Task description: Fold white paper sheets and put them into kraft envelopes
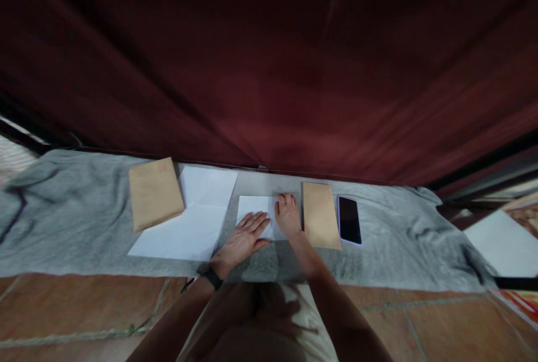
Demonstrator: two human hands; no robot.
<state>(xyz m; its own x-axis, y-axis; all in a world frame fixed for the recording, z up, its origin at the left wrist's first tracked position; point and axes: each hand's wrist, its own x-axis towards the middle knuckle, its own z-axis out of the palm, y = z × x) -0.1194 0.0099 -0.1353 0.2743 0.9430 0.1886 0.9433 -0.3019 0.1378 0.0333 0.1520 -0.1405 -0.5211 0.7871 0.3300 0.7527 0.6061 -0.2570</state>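
A small white folded sheet of paper (256, 203) lies on the grey cloth in front of me. My left hand (247, 233) rests flat on its left part, fingers stretched out and somewhat apart. At the paper's right end is my right hand (288, 215), its fingers bent and close together on the edge; the fingertips partly hide what they press. Just right of that hand lies a narrow brown envelope (320, 215). To the left, larger white paper sheets (191, 230) with a crease across them lie partly under a stack of brown envelopes (154, 191).
A phone (349, 219) with a dark screen lies right of the narrow envelope. Grey cloth (399, 233) covers the long surface, which ends at a dark red upright panel (269, 98) behind. Tiled floor (84, 303) shows below. A white sheet (506, 243) is at the far right.
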